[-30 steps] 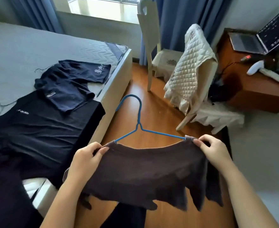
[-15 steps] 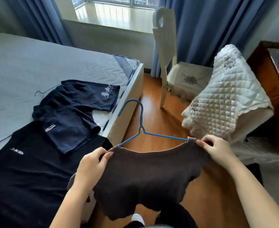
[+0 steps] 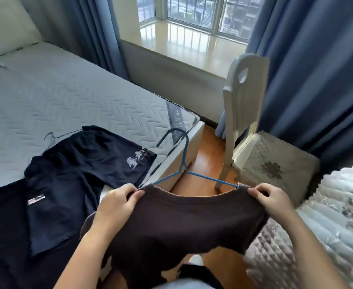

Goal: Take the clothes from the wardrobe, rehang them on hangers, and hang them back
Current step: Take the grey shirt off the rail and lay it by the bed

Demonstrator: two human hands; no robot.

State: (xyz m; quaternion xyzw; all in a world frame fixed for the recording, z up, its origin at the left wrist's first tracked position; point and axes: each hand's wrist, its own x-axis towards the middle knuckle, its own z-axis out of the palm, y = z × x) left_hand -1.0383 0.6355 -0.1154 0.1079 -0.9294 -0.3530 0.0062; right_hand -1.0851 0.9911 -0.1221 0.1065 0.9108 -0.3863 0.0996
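Observation:
A dark brown shirt [image 3: 184, 226] hangs on a blue wire hanger [image 3: 185, 163], whose hook sticks up over the bed's corner. My left hand [image 3: 117, 202] pinches the shirt's left shoulder over the hanger's end. My right hand [image 3: 272, 197] pinches the right shoulder the same way. Both hold the shirt in the air between the bed and the chairs. On the bed lie a navy shirt [image 3: 77, 174] with a white print and a black shirt [image 3: 9, 236], each with a thin hanger hook poking out.
The grey quilted mattress [image 3: 67, 97] fills the left. A cream chair [image 3: 244, 113] stands ahead on the wooden floor [image 3: 208, 155]. A quilted white cover [image 3: 327, 226] lies close at the right. Blue curtains [image 3: 317, 69] flank the window.
The view has tilted up and swung left toward the window. The desk and laptop have left the frame. My hands keep the same grip on the shirt's shoulders.

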